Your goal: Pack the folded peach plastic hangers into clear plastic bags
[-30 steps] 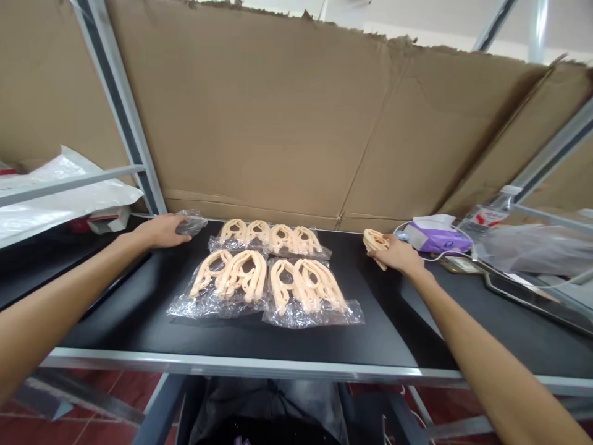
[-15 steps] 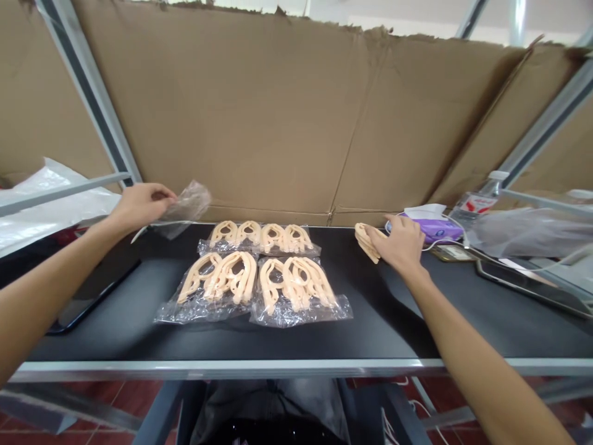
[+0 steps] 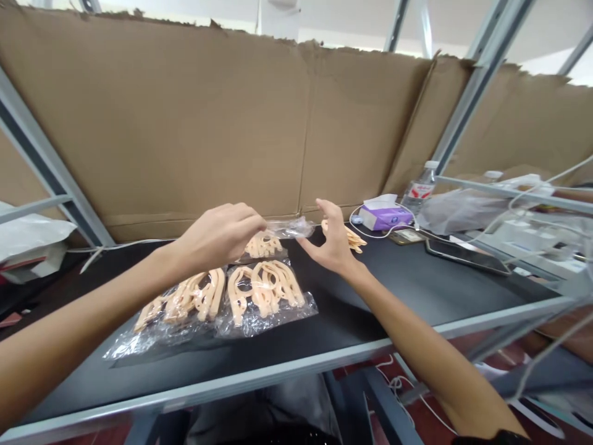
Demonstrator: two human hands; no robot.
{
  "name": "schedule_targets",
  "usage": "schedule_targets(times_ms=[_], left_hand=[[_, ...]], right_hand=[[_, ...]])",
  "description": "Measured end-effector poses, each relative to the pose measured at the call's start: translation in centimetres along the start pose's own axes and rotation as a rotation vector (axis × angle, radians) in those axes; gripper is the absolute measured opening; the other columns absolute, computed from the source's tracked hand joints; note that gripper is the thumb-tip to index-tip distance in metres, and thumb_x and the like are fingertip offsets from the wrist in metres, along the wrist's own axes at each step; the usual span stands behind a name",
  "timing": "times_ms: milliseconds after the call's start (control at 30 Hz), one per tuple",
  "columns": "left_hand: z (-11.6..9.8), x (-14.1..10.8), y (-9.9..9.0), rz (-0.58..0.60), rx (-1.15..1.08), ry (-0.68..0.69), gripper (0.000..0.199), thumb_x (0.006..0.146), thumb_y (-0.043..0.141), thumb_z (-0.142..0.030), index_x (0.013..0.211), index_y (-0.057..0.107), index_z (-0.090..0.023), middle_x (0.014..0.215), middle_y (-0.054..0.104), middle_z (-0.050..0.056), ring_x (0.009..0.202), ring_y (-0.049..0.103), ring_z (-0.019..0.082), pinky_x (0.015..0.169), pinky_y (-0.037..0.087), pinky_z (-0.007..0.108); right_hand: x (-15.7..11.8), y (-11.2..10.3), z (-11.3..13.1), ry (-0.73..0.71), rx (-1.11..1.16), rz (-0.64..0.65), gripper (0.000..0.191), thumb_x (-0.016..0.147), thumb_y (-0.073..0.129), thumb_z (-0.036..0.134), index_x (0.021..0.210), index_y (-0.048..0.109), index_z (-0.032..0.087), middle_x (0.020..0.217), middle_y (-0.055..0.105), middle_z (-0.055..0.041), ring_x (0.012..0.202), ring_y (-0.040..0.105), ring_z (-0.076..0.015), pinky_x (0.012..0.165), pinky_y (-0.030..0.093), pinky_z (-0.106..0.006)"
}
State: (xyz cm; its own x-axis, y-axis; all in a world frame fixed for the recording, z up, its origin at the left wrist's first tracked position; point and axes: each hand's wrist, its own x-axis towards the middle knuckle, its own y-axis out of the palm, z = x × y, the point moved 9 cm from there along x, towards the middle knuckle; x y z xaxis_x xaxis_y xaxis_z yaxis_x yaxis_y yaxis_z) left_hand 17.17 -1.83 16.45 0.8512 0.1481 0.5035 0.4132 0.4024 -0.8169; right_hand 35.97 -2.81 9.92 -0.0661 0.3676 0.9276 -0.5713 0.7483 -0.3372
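My left hand (image 3: 221,232) pinches a clear plastic bag (image 3: 293,228) above the back of the black table (image 3: 370,303). Facing the bag's free end is my right hand (image 3: 334,246), thumb and fingers spread, with nothing visible in it. Just behind the right hand, loose beige folding hangers (image 3: 356,240) lie on the table, partly hidden by it. Two clear packs of beige folding hangers, one at the front left (image 3: 197,298) and one at the front middle (image 3: 266,289), lie below my hands. More bagged hangers (image 3: 264,245) sit behind them, partly covered by my left hand.
A purple tissue pack (image 3: 385,216), a water bottle (image 3: 420,188) and a dark flat device (image 3: 466,256) are on the right, among white cables. Cardboard (image 3: 208,123) walls the back. Metal posts (image 3: 472,93) rise at both sides. White plastic (image 3: 32,232) lies far left.
My left hand has brought the clear bag rightward to the middle. My right hand has let go of the loose hangers and moved left toward the bag, opening. The view has turned right.
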Motion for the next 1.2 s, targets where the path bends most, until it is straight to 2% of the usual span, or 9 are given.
schedule_targets(times_ms=[133,267,333,433,567,700,933,1033,1200], left_hand=[[-3.2,-0.2,0.8,-0.071,0.143,0.165,0.022,0.098,0.045,-0.009,0.100,0.067,-0.013,0.094,0.072,0.011,0.085,0.066,0.024,0.075,0.053,0.037],[-5.0,-1.4,0.1,-0.173,0.013,0.217,0.018,0.096,0.052,-0.009,0.106,0.065,-0.015,0.107,0.072,0.011,0.094,0.068,0.023,0.079,0.055,0.035],[-4.2,-2.0,-0.7,-0.235,-0.123,0.144,0.022,0.097,0.051,-0.009,0.113,0.063,-0.017,0.116,0.070,0.011,0.106,0.066,0.023,0.087,0.055,0.036],[-0.9,-2.6,-1.3,-0.308,-0.271,-0.098,0.027,0.097,0.047,-0.010,0.117,0.062,-0.018,0.123,0.066,0.011,0.116,0.062,0.023,0.099,0.051,0.040],[1.9,-2.4,1.0,-0.157,-0.362,-0.299,0.031,0.092,0.055,-0.022,0.123,0.060,-0.017,0.127,0.064,0.010,0.116,0.062,0.025,0.100,0.051,0.045],[1.9,-1.8,3.6,-0.006,-0.451,-0.417,0.038,0.091,0.062,-0.036,0.125,0.060,-0.021,0.124,0.067,0.007,0.110,0.064,0.024,0.096,0.052,0.044],[-0.6,-0.4,5.0,-0.039,-0.325,-0.283,0.017,0.093,0.057,-0.023,0.106,0.067,-0.020,0.100,0.074,0.004,0.088,0.069,0.020,0.079,0.053,0.033],[-0.1,0.0,5.1,-0.008,-0.087,-0.293,0.021,0.096,0.050,-0.018,0.105,0.068,-0.018,0.099,0.074,0.008,0.085,0.069,0.022,0.073,0.051,0.033],[0.8,0.7,5.7,0.247,0.289,-0.344,0.023,0.090,0.046,-0.007,0.101,0.067,-0.012,0.097,0.069,0.014,0.083,0.070,0.028,0.065,0.050,0.035]], right_hand=[[0.4,-0.5,0.2,-0.068,0.027,0.037,0.032,0.083,0.060,0.015,0.114,0.063,0.025,0.114,0.067,-0.0103,0.114,0.061,-0.0290,0.099,0.050,-0.053],[0.7,-0.7,-0.7,0.027,0.199,-0.019,0.012,0.084,0.060,0.016,0.090,0.067,0.024,0.099,0.072,-0.0074,0.103,0.064,-0.0263,0.096,0.050,-0.050],[0.5,-0.5,-2.3,0.182,0.356,-0.055,0.010,0.080,0.065,0.018,0.087,0.068,0.025,0.100,0.074,-0.0060,0.105,0.064,-0.0257,0.101,0.047,-0.049],[-0.2,0.2,-4.5,0.376,0.535,-0.074,0.011,0.076,0.070,0.022,0.086,0.068,0.024,0.103,0.074,-0.0061,0.105,0.066,-0.0251,0.100,0.047,-0.047],[-0.7,1.7,-5.7,0.471,0.696,-0.010,0.020,0.071,0.078,0.031,0.085,0.066,0.023,0.106,0.075,-0.0082,0.102,0.069,-0.0255,0.091,0.053,-0.044],[-1.4,3.5,-5.9,0.563,0.846,0.077,0.027,0.067,0.083,0.036,0.083,0.066,0.023,0.111,0.076,-0.0087,0.102,0.070,-0.0247,0.087,0.055,-0.042],[-2.5,5.3,-6.0,0.696,0.935,0.116,0.033,0.066,0.080,0.034,0.096,0.069,0.025,0.111,0.075,-0.0072,0.097,0.070,-0.0230,0.085,0.057,-0.042],[-2.4,4.7,-7.4,0.731,0.888,0.043,0.041,0.065,0.074,0.026,0.105,0.066,0.026,0.113,0.074,-0.0076,0.107,0.067,-0.0254,0.085,0.056,-0.042],[-1.2,1.2,-8.1,0.696,0.717,-0.157,0.031,0.071,0.063,0.027,0.102,0.063,0.026,0.115,0.069,-0.0069,0.116,0.060,-0.0252,0.098,0.048,-0.045]])
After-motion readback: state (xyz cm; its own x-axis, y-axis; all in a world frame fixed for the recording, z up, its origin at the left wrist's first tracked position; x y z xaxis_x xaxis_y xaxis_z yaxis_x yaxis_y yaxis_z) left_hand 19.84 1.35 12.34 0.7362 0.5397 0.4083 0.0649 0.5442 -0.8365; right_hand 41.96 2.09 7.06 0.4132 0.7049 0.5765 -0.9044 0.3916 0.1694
